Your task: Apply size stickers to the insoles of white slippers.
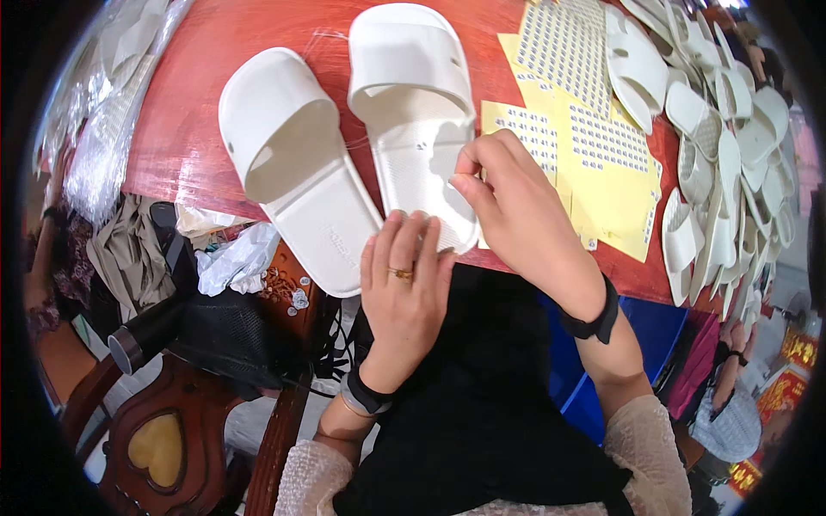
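While I look down through the head camera from far off, I find two white slide sandals on the red table (189,163), toes pointing away from the person; the left slide sandal (280,116) slants, its heel jutting over the near edge, and the right slide sandal (409,52) stands just beside it, nearly straight. I see the left hand (400,297) laid on the heel end of the right slide sandal, back upward and fingers extended close together, unclenched, with a gold-coloured ring (400,273) on one finger. The right hand (529,206) hovers at the outer side of that same sandal, thumb and forefinger tips brought close together in a pinch; from here I cannot tell whether they meet or have anything between them. On the insole, ahead of both hands, I make out a small dark printed mark (421,146). Just beyond the right hand I have yellow sticker sheets (615,206), overlapping and printed in rows, and past them a heap of pale slides (736,163) tumbled at the table's right side. Over on the left I see crinkled clear plastic wrap (107,155), and below it a wooden chair (206,396) with a heart-shaped panel (157,449).
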Demonstrator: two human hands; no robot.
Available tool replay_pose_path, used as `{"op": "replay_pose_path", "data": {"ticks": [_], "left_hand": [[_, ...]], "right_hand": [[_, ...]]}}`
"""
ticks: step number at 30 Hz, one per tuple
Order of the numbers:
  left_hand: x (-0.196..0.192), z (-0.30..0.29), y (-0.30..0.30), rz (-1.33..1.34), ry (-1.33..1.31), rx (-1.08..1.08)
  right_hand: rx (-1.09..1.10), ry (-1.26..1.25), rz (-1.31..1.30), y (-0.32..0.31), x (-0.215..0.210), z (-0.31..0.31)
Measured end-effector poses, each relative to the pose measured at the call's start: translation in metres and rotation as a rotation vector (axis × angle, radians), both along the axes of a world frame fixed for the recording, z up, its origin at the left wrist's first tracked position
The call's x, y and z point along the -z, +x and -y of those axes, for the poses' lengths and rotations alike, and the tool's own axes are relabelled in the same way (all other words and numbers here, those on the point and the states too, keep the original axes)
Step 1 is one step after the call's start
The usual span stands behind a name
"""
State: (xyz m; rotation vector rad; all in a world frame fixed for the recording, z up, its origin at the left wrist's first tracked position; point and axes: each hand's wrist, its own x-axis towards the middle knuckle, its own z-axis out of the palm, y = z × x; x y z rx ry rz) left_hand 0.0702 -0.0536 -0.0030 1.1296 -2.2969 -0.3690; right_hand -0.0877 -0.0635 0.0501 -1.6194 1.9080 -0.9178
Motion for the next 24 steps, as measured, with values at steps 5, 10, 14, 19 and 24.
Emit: {"op": "replay_pose_path", "data": {"ticks": [5,10,14,19,24], "left_hand": [[-0.002,0.01,-0.003,-0.042,0.044,0.002],[-0.002,0.018,-0.009,-0.035,0.091,-0.014],[-0.001,0.02,-0.008,-0.082,0.104,-0.015],[0.004,0.019,-0.005,-0.093,0.108,-0.009],[0.006,0.017,-0.005,-0.081,0.112,-0.008]], "right_hand": [[0.01,0.108,-0.107,0.004,0.011,0.032],[0.057,0.171,-0.109,0.009,0.017,0.046],[0.115,0.166,-0.209,0.016,0.021,0.047],[0.17,0.176,-0.196,0.017,0.022,0.048],[0.149,0.31,-0.047,0.002,0.021,0.051]]}}
